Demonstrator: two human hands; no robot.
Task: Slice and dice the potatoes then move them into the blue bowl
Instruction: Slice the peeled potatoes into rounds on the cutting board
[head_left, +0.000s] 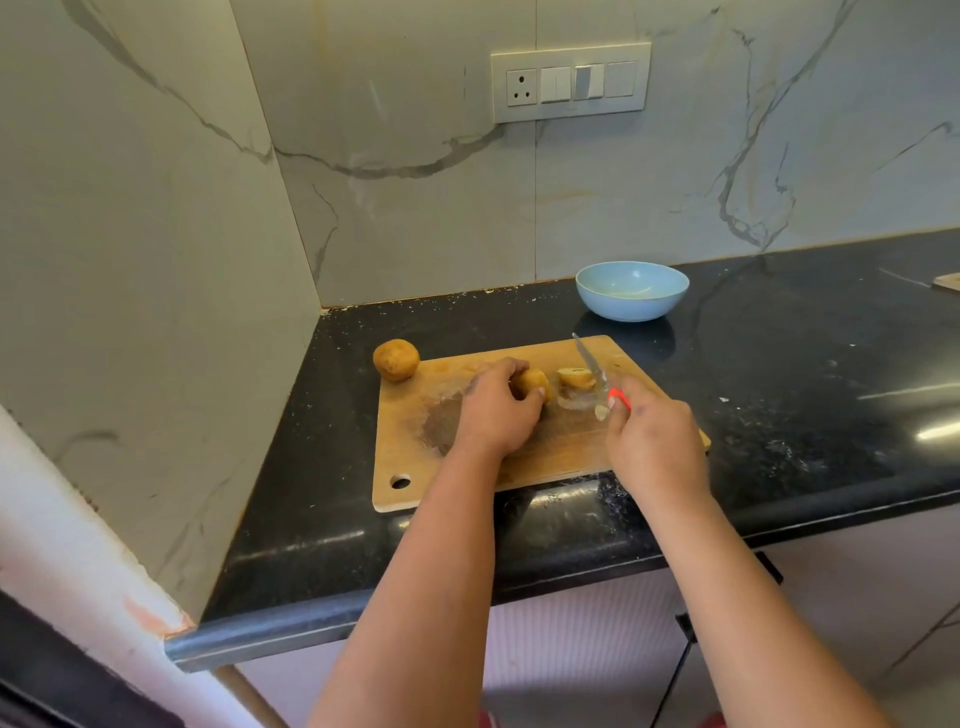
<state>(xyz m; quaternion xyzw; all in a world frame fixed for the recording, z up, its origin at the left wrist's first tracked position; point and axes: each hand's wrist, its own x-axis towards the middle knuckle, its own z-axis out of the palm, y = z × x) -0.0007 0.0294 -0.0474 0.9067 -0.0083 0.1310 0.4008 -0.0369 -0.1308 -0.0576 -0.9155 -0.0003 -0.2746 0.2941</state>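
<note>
While the left hand (497, 410) grips one potato half (530, 383) and the right hand (655, 441) holds the knife (591, 367), a second half (575, 378) lies cut; the whole potato (396, 359) waits untouched; the bowl (631, 290) looks empty.

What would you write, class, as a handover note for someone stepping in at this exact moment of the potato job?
Left hand: grips a potato piece on the board.
Right hand: grips the knife, blade raised over the board.
Second piece lies between the held piece and the blade.
Whole potato sits at the board's far left corner, uncut.
Bowl stands behind the board, no potato in it.
Done: one potato cut in two.
Left: dice both pieces, cut the whole potato, move everything into the bowl.
</note>
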